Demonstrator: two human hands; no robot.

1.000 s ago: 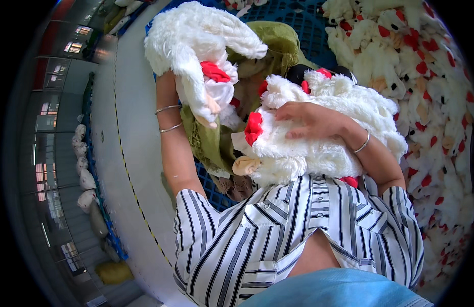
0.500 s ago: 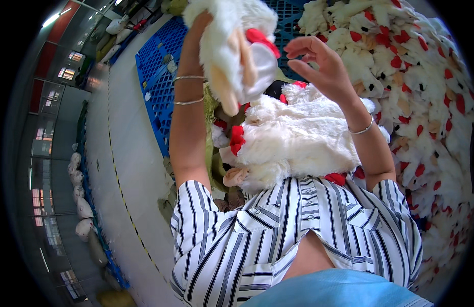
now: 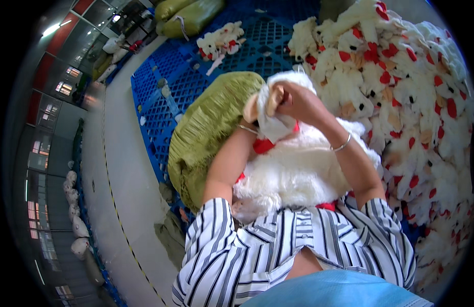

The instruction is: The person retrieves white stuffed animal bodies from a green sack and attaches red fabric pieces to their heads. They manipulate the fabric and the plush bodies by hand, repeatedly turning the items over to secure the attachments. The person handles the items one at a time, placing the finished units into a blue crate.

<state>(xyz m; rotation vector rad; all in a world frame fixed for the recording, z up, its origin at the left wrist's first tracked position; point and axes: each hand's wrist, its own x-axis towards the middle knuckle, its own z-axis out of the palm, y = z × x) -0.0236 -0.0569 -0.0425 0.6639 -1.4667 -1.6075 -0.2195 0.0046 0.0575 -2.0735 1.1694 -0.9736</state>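
Note:
In front of my chest I hold up a limp white plush toy skin (image 3: 280,123) with a peach ear-like flap and red trim. My left forearm (image 3: 228,166) runs up to its near side; the left hand is hidden in or behind the fabric, so its fingers do not show. My right hand (image 3: 303,105) grips the upper part of the skin, fingers curled in beside the peach flap. Below both hands, more white fluffy plush skins (image 3: 298,171) with red parts are heaped against my striped shirt.
A large heap of white plush skins (image 3: 401,112) with red pieces rises on the right. On the left stands a stuffed olive woven sack (image 3: 211,123). Behind it are a blue plastic pallet (image 3: 157,112), a small pile of plush skins (image 3: 221,41) and more sacks (image 3: 193,18).
The plush skin has come down and nearer to me. My right hand, apart from it before, now grips it. The left arm has lowered and swung right, uncovering the olive sack.

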